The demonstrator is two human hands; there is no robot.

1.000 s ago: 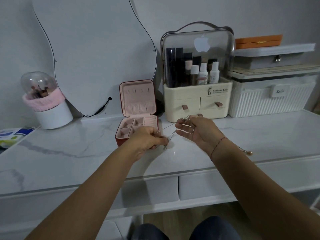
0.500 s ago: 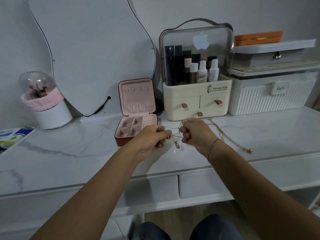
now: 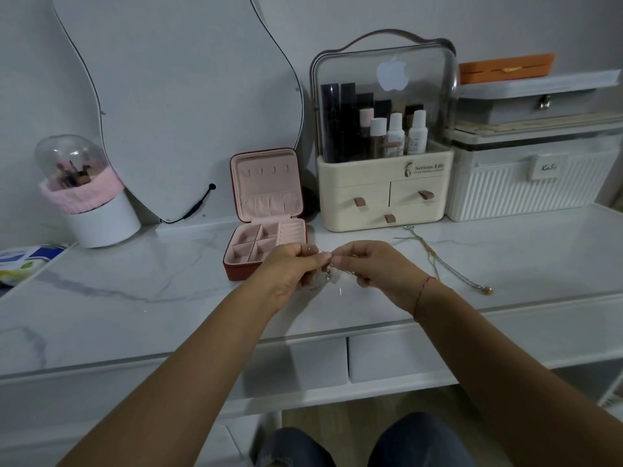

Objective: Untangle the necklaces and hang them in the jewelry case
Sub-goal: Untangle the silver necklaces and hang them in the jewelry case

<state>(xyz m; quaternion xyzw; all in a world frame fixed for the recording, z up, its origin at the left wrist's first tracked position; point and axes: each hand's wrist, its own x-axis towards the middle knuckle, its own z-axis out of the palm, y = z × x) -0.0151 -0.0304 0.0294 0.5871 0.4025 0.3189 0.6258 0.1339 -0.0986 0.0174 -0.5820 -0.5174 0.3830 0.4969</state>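
A small jewelry case [image 3: 266, 227] with a pink lining stands open on the marble table, its lid upright with a row of hooks. Just in front of it my left hand [image 3: 290, 271] and my right hand [image 3: 374, 267] meet, both pinching a thin silver necklace [image 3: 326, 269] that hangs bunched between the fingertips. A second necklace [image 3: 445, 261], a gold and silver chain with a small round pendant, lies stretched on the table to the right of my right hand.
A cream cosmetics organiser [image 3: 382, 190] with drawers stands behind the hands, white ribbed storage boxes [image 3: 536, 183] to its right. A curved mirror [image 3: 175, 106] leans on the wall. A domed brush holder [image 3: 87, 197] sits far left. The table's front edge [image 3: 168, 352] runs below my forearms.
My hands have come close together and the silver chain between them has bunched up. The longer chain that trailed from my right hand now lies on the table.
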